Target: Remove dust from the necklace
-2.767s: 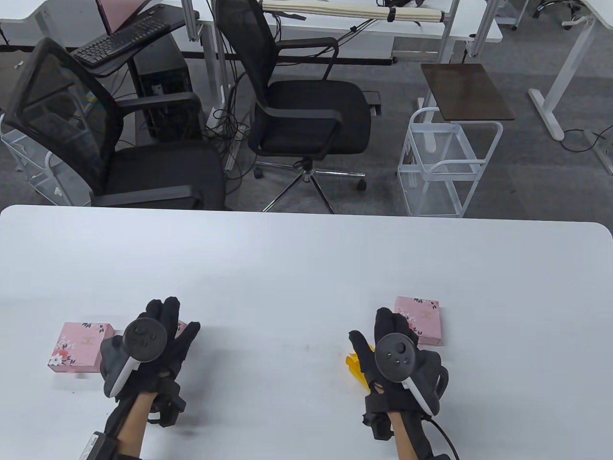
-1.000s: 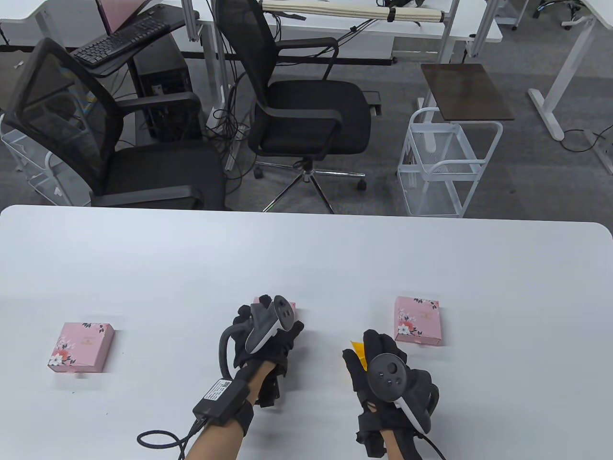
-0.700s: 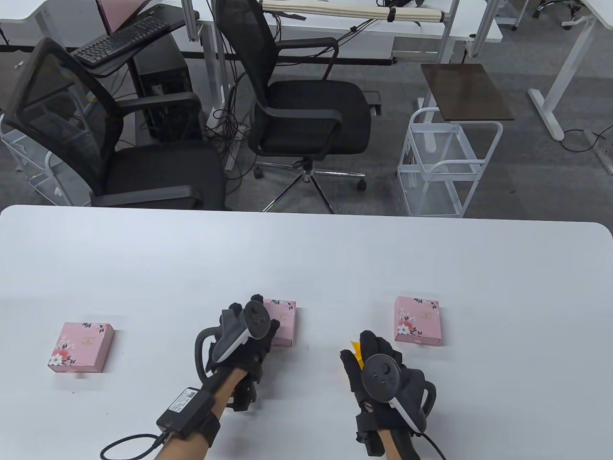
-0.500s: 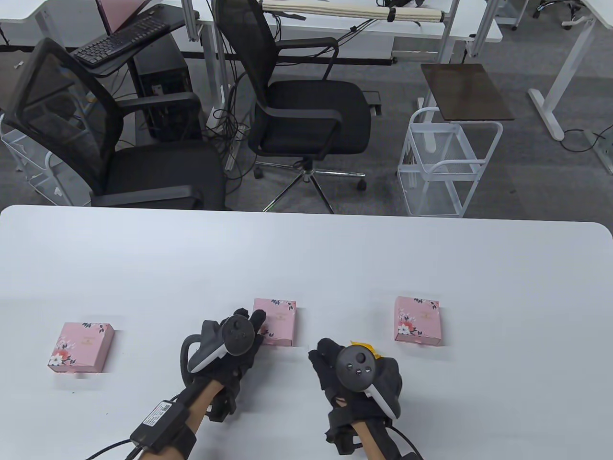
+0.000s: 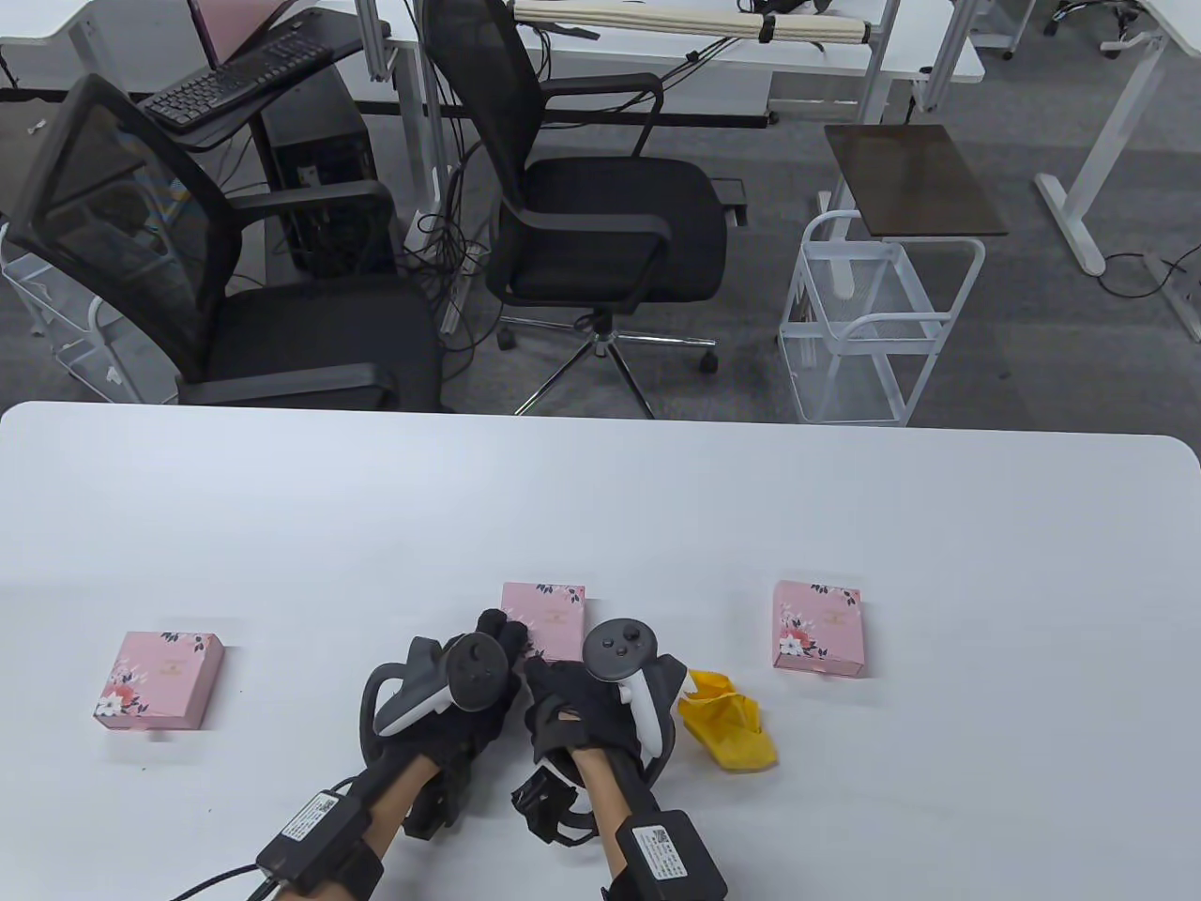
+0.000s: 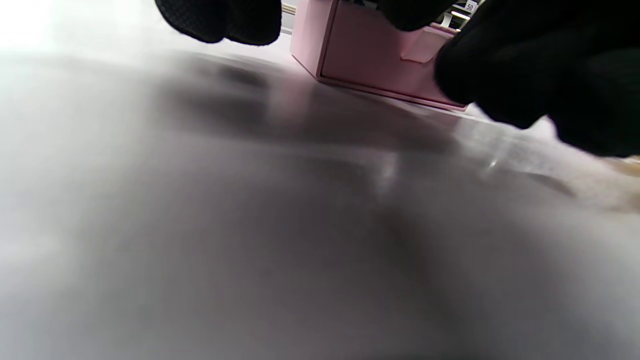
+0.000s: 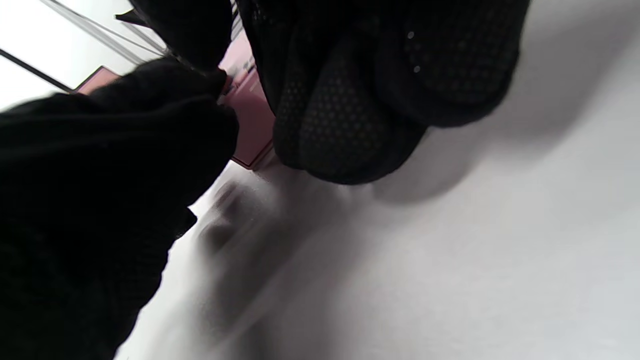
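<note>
both hands are crowded onto the middle pink box (image 5: 547,624) near the table's (image 5: 600,507) front edge, probably to slide its drawer open. Left hand (image 5: 469,685) steadies it, right hand (image 5: 586,699) is at the pull tab (image 6: 422,47), which faces the person; finger grip unclear. Necklace isn't visible, presumably inside. Yellow cloth (image 5: 727,721) waits alongside

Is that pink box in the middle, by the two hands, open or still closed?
Closed, as far as shows. The middle box lies flat with its patterned top in place, and the left wrist view shows its drawer front flush, not pulled out.
</note>
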The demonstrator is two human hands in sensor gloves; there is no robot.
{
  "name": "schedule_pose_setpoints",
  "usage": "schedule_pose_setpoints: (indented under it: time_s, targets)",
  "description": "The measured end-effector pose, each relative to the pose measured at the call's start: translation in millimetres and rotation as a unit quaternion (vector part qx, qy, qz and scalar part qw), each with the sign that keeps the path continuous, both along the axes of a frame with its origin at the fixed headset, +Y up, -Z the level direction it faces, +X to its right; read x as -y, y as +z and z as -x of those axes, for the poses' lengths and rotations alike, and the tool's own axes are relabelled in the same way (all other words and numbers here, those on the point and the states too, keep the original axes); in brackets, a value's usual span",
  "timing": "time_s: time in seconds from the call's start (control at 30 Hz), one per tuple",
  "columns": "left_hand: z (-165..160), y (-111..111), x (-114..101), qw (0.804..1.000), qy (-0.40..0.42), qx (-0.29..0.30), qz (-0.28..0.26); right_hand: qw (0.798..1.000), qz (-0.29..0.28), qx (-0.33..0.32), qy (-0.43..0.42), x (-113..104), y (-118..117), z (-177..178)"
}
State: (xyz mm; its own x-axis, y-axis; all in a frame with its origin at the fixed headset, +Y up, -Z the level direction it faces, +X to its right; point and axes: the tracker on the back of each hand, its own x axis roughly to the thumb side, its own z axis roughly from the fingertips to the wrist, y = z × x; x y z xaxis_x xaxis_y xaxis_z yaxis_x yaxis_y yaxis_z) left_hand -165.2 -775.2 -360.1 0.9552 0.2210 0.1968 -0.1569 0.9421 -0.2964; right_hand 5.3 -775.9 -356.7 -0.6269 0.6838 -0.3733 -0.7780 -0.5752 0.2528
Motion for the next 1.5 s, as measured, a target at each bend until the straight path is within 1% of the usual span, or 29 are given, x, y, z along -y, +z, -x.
schedule_pose_setpoints:
  time_s: [0.1, 0.17, 0.27, 0.37, 0.47, 0.57, 0.63, 0.8, 1.03, 1.1, 1.37, 1.5]
  targets:
    - [0.1, 1.2, 0.0, 1.000, 0.010, -0.002, -0.003, 1.000, -0.003, 0.021, 0.007, 7.6, -3.5, 1.6]
    - [0.6, 1.2, 1.1, 1.000, 0.020, -0.001, 0.001, 0.999, 0.000, 0.040, -0.012, 9.4, -4.7, 2.1]
    - [2.3, 1.7, 0.9, 1.000, 0.028, -0.001, 0.000, 0.998, 0.008, 0.056, -0.017, 10.8, -6.0, 2.0]
    - [3.0, 5.4, -1.2, 0.999, 0.026, 0.001, -0.022, 0.997, 0.010, 0.073, -0.018, 12.1, -6.8, 2.4]
    - [2.4, 5.5, 0.4, 1.000, 0.012, 0.005, -0.013, 0.996, 0.015, 0.082, -0.022, 13.0, -7.0, 3.6]
    - [3.5, 3.6, 0.7, 1.000, 0.021, -0.004, -0.017, 0.995, 0.019, 0.092, -0.025, 14.1, -5.3, 4.3]
    - [3.2, 1.9, -1.0, 1.000, 0.025, -0.009, -0.011, 0.995, 0.020, 0.095, -0.023, 14.1, -3.5, 5.0]
    - [-1.6, 1.8, -4.6, 1.000, -0.006, -0.001, 0.000, 0.996, 0.015, 0.090, 0.000, 11.7, 4.0, 6.5]
    - [-1.2, 0.8, -5.9, 1.000, -0.007, -0.003, 0.009, 0.997, 0.013, 0.068, 0.034, 6.9, 18.6, 8.2]
    - [-1.2, 0.6, -6.1, 1.000, -0.005, -0.005, 0.011, 0.997, 0.013, 0.059, 0.041, 6.5, 26.0, 7.7]
    - [-1.0, -0.8, -5.7, 1.000, 0.005, -0.005, 0.012, 0.998, 0.022, 0.039, 0.033, 5.5, 46.9, 3.0]
    - [-1.0, -0.6, -5.8, 1.000, 0.009, -0.004, 0.016, 0.999, 0.037, 0.030, 0.020, 6.9, 56.2, 0.2]
